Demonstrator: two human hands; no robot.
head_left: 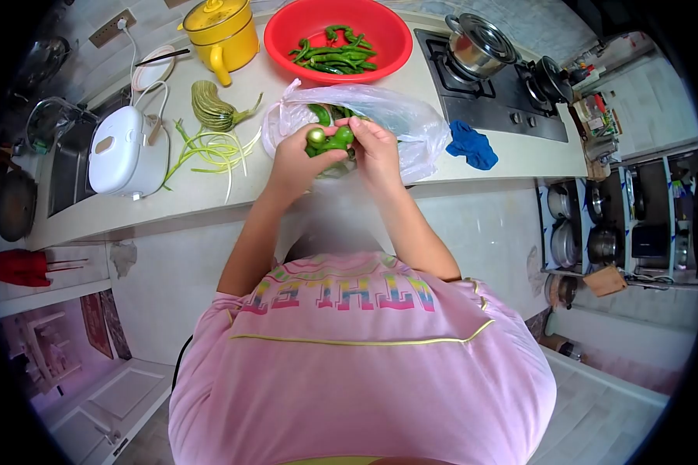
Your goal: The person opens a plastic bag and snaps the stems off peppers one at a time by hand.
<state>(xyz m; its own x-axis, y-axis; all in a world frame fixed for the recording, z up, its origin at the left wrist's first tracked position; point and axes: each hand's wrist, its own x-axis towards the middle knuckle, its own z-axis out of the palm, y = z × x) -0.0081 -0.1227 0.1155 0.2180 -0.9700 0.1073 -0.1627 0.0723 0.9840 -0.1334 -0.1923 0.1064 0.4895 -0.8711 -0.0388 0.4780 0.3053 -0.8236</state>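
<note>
Over the plastic bag (423, 139), above the counter (248, 167): one green pepper (343, 137), possibly more than one, the overlap being too tight for me to tell. Left hand (293, 161): mine, fingers curled and thumb drawn in narrow, cradling the green flesh from the left. Right hand (376, 153): mine, thumb and forefinger pinched close at its right side. Handling, by my judgement: light; firm-walled but hollow, so it would dent or split under a hard squeeze; skin smooth, a little slippery if damp. Best hold: the thick middle, between thumb and fingertip pads, with light pressure; the ends offer less to grip. Direction: a rounded end with a pale centre sits at the left and faces up toward me; the long axis seems to run crosswise, left to right between my hands, though fingers cover part of it and I cannot fix its exact line. Nearby: red bowl (405, 48) beyond the bag, long peppers (337, 56) inside; squash (212, 108) and thin green stalks (213, 153) to the left; blue cloth (473, 146) just right of the bag.
</note>
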